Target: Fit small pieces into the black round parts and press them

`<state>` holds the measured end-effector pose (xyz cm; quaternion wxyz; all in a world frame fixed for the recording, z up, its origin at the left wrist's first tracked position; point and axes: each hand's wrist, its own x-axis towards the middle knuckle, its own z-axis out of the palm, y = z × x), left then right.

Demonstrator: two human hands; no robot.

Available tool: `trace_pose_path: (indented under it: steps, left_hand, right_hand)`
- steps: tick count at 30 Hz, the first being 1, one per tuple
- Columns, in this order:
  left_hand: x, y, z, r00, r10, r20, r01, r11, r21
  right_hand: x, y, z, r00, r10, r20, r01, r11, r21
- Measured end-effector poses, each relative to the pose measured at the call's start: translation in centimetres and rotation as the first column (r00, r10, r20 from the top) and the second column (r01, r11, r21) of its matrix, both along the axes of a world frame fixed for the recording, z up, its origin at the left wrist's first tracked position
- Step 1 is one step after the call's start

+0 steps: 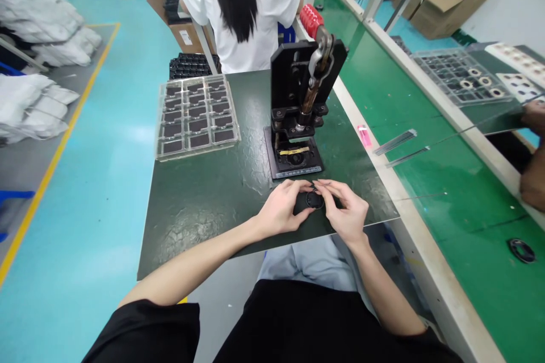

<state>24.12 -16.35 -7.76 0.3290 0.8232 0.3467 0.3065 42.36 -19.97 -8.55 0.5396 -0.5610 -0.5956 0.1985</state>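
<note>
A small round black part [314, 199] with a ring-like rim is held just above the dark green tabletop, near its front edge. My left hand [286, 204] curls around its left side, thumb below and fingers above. From the right, my right hand [346, 207] pinches at its upper edge, fingertips close to those of the left; what sits between them is too small to make out. Just beyond both hands stands a black hand press [306, 85] with a red grip [311, 20]. A yellow strip [293, 151] lies across its base.
A clear compartment tray [196, 116] with dark flat pieces sits at the table's left. Along the right runs a green conveyor belt [430, 181] with thin rods [395, 142], a pink item [364, 135] and a black ring [521, 250]. A person in white [272, 5] is beyond the table.
</note>
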Motion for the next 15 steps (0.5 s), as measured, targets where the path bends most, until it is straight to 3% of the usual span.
trace_pose_path:
  steps: [10,15]
  left_hand:
    - [-0.02,0.0,-0.11,1.0,0.002,-0.001,-0.002,1.0,0.0]
    - [-0.04,0.01,0.0,1.0,-0.004,0.004,0.004,1.0,0.003]
  right_hand:
    - [0.08,0.18,0.0,1.0,0.004,-0.022,-0.004,1.0,-0.028]
    - [-0.16,0.23,0.7,0.994,-0.008,0.111,-0.002,0.996,0.09]
